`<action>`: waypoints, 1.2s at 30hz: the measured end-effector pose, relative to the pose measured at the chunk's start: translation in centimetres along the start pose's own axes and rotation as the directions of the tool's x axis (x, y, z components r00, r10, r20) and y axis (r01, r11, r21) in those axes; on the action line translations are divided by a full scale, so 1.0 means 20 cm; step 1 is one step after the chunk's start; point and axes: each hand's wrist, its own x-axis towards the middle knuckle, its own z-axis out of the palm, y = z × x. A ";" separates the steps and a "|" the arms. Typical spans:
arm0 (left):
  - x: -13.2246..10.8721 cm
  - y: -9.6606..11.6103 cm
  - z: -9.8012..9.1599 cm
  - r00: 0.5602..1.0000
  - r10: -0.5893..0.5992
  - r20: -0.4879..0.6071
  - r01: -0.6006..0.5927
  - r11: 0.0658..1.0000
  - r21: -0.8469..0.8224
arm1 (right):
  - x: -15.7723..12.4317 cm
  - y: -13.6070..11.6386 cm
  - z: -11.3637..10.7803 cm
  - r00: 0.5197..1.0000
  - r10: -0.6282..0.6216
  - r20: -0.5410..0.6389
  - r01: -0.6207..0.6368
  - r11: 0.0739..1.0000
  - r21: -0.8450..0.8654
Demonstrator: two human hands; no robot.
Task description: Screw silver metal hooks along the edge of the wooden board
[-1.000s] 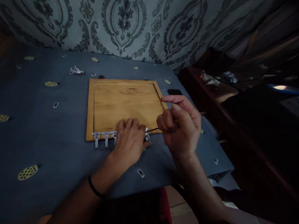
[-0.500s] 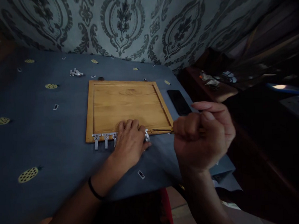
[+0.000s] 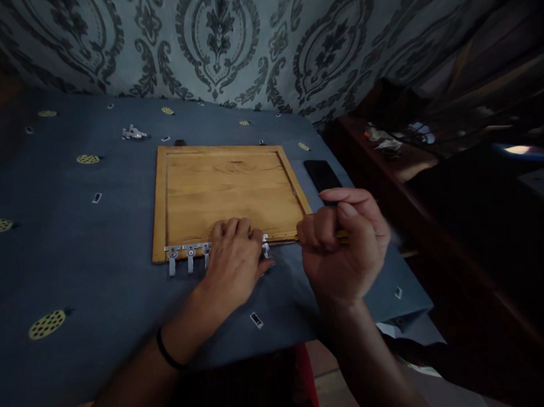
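A framed wooden panel (image 3: 225,185) lies flat on a blue cloth. A metal hook rack (image 3: 188,253) runs along its near edge. My left hand (image 3: 236,258) lies on that strip, fingers curled over its right part, pressing it down. My right hand (image 3: 341,242) is closed in a fist on a thin tool (image 3: 297,239) whose tip points left, toward the rack's right end by my left hand's fingers. Most of the tool is hidden in my fist.
A black phone (image 3: 322,173) lies just right of the panel. A small metal part (image 3: 132,134) rests at the back left of the cloth (image 3: 71,240). The table's right edge drops to a dark shelf (image 3: 399,165). A patterned wall stands behind.
My right hand pulled away to the right with the tool, then came back left toward the rack's end. My left hand stayed on the rack.
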 end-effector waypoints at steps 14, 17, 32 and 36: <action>0.00 0.00 0.01 1.000 -0.001 -0.009 0.001 1.000 0.010 | 0.07 0.02 0.00 0.950 0.138 0.280 -0.150 0.988 0.021; 0.00 0.00 0.01 1.000 0.000 -0.023 0.000 1.000 0.015 | 0.10 0.02 -0.01 0.913 0.175 0.369 -0.195 0.981 0.018; 0.00 0.00 -0.02 0.999 -0.001 0.036 0.001 1.000 -0.025 | 0.06 -0.06 -0.02 0.996 -0.071 0.060 0.068 0.997 0.042; 0.00 0.00 -0.02 0.999 -0.001 0.034 0.002 1.000 -0.017 | 0.05 -0.11 -0.07 0.995 -0.089 -0.033 0.090 0.996 0.013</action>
